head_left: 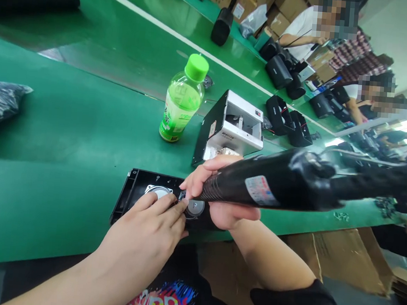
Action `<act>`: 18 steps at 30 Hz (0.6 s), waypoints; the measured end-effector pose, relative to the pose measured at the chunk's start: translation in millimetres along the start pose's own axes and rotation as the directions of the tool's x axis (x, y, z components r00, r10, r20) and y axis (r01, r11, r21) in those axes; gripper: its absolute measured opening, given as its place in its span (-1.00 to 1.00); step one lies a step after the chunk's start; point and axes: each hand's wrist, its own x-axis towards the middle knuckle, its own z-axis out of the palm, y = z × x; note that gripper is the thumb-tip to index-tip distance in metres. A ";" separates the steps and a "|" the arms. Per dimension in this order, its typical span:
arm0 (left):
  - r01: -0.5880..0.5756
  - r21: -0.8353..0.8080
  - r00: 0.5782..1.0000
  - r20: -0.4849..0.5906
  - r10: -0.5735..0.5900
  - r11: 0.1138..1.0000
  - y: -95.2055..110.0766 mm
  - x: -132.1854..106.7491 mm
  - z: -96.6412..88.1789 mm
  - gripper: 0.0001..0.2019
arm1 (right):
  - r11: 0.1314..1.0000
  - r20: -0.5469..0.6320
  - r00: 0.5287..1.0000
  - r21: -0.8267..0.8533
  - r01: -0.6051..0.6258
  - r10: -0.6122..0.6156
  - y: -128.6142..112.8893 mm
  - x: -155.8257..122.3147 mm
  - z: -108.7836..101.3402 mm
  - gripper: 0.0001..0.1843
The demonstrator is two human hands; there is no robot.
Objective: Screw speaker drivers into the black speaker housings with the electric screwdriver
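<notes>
Head-worn view; forward, down; close over left hand (pixel 145 232), right hand (pixel 228 214)

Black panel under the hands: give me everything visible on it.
The black panel looks like moulded plastic, a shallow tray with a raised rim, lying flat near the front edge of the green mat. Two round speaker drivers with silvery centres sit in it: a left driver and a right driver. The left hand rests its fingertips on it between them. The right hand grips an electric screwdriver angled toward the same spot. The hands hide its right end.
</notes>
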 end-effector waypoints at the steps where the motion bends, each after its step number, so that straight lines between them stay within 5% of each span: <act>1: -0.002 0.005 1.000 0.003 0.002 1.000 -0.2 -1.6 1.4 -0.57 | 0.999 -0.026 0.999 0.013 0.036 -0.036 0.2 -2.3 1.9 -0.04; 6: 0.031 -0.064 0.999 0.013 -0.030 0.997 -4.4 -11.6 5.0 -0.75 | 0.971 -0.210 0.954 0.053 0.232 -0.216 -36.6 0.0 7.2 -0.22; 11: -0.067 -0.120 0.998 -0.024 0.065 0.990 -17.8 -7.6 -12.1 -0.70 | 0.904 -0.400 0.815 -0.109 0.412 -0.420 -96.5 28.6 -16.4 -0.24; 18: 0.145 -0.079 0.986 -0.072 -0.151 0.986 -60.2 -16.1 -19.6 -0.71 | 0.907 -0.287 0.865 -0.221 0.359 -0.412 -57.4 61.7 -47.0 -0.07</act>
